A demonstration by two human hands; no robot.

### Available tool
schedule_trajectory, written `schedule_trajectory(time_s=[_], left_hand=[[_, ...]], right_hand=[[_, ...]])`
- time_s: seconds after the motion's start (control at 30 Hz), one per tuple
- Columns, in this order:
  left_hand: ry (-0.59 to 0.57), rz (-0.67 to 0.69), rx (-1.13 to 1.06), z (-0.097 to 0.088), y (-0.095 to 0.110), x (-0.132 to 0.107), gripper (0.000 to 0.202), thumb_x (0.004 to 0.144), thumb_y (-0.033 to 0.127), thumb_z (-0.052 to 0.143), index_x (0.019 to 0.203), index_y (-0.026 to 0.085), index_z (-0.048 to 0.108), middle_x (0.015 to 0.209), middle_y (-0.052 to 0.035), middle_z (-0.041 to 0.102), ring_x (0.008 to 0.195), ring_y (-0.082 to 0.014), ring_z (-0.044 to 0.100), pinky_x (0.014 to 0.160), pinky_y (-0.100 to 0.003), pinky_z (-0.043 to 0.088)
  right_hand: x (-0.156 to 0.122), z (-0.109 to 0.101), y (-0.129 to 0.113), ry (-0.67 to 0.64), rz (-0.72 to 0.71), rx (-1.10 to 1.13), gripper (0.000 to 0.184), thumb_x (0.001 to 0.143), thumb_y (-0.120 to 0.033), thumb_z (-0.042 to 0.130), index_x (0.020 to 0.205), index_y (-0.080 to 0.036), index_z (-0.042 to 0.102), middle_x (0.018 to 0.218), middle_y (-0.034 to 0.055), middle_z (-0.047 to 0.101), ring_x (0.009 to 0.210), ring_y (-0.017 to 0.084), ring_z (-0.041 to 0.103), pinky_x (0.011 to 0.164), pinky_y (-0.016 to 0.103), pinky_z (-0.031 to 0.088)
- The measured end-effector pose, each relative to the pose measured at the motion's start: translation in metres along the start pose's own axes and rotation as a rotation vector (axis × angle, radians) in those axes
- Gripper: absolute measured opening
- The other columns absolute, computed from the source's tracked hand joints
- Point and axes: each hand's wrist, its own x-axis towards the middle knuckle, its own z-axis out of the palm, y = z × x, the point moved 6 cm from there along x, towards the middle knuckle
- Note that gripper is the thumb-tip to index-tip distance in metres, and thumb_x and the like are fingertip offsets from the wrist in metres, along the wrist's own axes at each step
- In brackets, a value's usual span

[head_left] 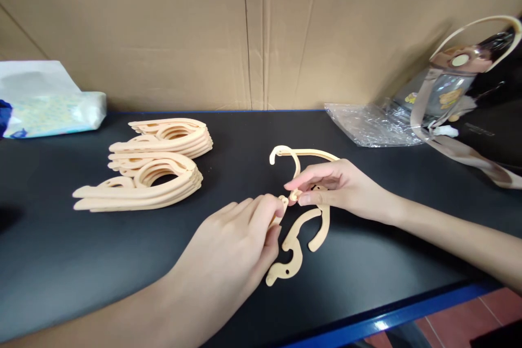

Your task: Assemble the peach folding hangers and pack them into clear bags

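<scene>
My left hand (234, 239) is closed around a beige plastic hanger part (284, 203), most of it hidden by my fingers. Facing it, my right hand (340, 187) pinches a small beige plastic piece (296, 194) between thumb and fingertips, close to the left-hand part's tip. Behind my right fingers lies a curved hanger hook (294, 156), with a slim hanger arm (316, 153) beside it. Below the hands, a notched hanger arm (297, 253) with a small hole rests on the black table. Another curved arm (324, 228) sticks out from beneath my right hand.
Two stacks of folded beige hangers, a rear stack (187, 140) and a front stack (175, 185), lie at left. A tissue pack (57, 114) stands at the back left. Clear plastic bags (362, 122) and a strapped bottle (444, 87) are at back right. Cardboard (163, 32) walls the back.
</scene>
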Motion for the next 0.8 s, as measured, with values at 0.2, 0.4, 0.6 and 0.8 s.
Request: schedule_trajectory(time_s=[0.2,0.4,0.6,0.8], left_hand=[[0.023,-0.036,-0.017,0.004,0.0,-0.002,0.026,0.094,0.009,0.039,0.117,0.02,0.043,0.087,-0.0012,0.069,0.07,-0.0175,0.069,0.057,-0.027,0.05],[0.017,-0.097,-0.136,0.007,-0.004,-0.006,0.022,0.101,0.017,0.037,0.12,0.025,0.045,0.096,0.0018,0.072,0.078,-0.0154,0.072,0.062,-0.026,0.052],[-0.106,-0.207,-0.263,0.01,-0.011,-0.004,0.015,0.099,0.021,0.041,0.108,0.024,0.053,0.09,0.0032,0.072,0.071,-0.0149,0.071,0.055,-0.024,0.049],[-0.064,-0.196,-0.348,0.014,-0.014,-0.006,0.018,0.1,0.022,0.04,0.114,0.027,0.049,0.096,0.0034,0.073,0.076,-0.0144,0.071,0.057,-0.022,0.05]], right_hand=[[-0.001,0.0,-0.002,-0.016,-0.029,-0.032,0.015,0.081,-0.021,0.076,0.096,-0.02,0.076,0.087,-0.0015,0.077,0.085,0.011,0.073,0.081,0.023,0.058],[-0.004,0.003,-0.003,-0.039,-0.042,-0.075,0.009,0.085,-0.023,0.073,0.092,-0.018,0.071,0.086,-0.0013,0.075,0.082,0.011,0.071,0.078,0.023,0.057],[-0.005,0.007,-0.004,-0.085,-0.035,-0.102,0.009,0.088,-0.023,0.069,0.096,-0.018,0.067,0.088,-0.001,0.075,0.086,0.011,0.071,0.081,0.024,0.056],[-0.006,0.01,-0.001,-0.124,-0.012,-0.07,0.009,0.09,-0.023,0.067,0.096,-0.017,0.065,0.091,0.0014,0.076,0.089,0.013,0.073,0.084,0.027,0.057]])
